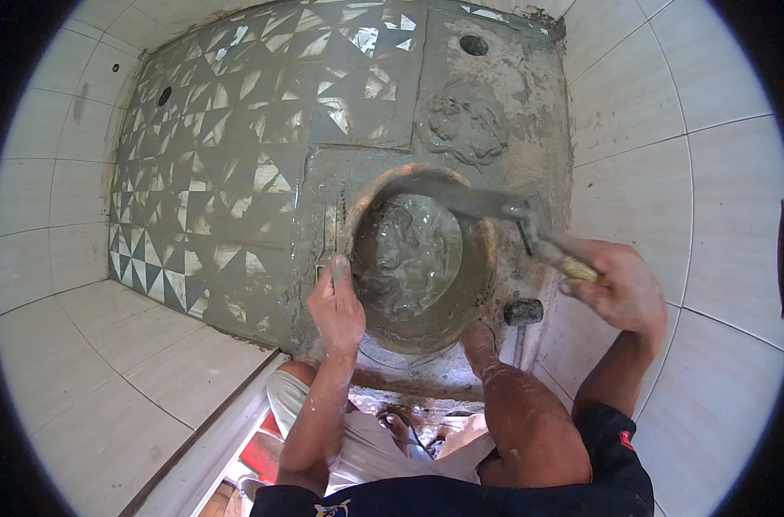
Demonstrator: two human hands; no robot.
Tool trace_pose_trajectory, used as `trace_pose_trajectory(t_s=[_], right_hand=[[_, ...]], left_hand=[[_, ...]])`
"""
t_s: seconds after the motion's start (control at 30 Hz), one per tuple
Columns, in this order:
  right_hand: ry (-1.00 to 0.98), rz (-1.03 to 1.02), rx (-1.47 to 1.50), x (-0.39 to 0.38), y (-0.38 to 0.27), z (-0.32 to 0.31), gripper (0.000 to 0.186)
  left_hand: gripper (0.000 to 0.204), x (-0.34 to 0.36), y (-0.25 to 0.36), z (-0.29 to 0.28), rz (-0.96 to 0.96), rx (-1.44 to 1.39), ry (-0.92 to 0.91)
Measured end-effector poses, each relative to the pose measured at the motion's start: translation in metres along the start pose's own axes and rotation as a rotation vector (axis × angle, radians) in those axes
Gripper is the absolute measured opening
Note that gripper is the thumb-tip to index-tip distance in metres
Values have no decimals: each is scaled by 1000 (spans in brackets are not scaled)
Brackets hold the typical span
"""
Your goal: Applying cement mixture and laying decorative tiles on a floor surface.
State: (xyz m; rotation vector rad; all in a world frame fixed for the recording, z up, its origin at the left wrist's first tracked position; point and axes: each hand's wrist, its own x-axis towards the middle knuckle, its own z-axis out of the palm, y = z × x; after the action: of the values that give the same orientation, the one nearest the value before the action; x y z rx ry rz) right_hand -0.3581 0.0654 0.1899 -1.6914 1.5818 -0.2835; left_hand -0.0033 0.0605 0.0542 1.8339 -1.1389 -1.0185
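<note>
My left hand [336, 314] is closed on a notched trowel [339, 233], held upright beside the left rim of a bucket. The round bucket [471, 284] holds wet grey mortar [409, 250]. My right hand [607, 284] grips the handle of a second trowel [487, 202], whose blurred blade is over the bucket's upper right part. A black mallet head [523, 312] lies at the bucket's lower right.
Triangle-patterned tiles [202, 198] smeared with grey cover the left floor. A mortar pile [461, 125] sits on the rough floor behind the bucket, near a drain hole [474, 45]. Tiled walls [633, 112] and a ledge [133, 370] surround it. My bare foot [480, 345] is beside the bucket.
</note>
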Motion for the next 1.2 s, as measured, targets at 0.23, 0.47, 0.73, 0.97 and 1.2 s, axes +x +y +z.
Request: trace_pose_trajectory(t_s=[0.23,0.47,0.73,0.97,1.2], right_hand=[[-266,-109,-426,84,-12,47,64],[-256,-192,-91,76,19,109,61],[-304,-85,231,47,-16,130,52],[-345,71,350,17,-26,155,52],[-519,367,602,3,-57,152,48]], left_hand=[[40,17,-6,1,26,-2,-67],[37,10,6,6,124,-36,-52],[36,5,-1,6,168,-144,-41],[36,-7,4,12,78,-220,-66],[39,-16,1,26,21,-309,-51]])
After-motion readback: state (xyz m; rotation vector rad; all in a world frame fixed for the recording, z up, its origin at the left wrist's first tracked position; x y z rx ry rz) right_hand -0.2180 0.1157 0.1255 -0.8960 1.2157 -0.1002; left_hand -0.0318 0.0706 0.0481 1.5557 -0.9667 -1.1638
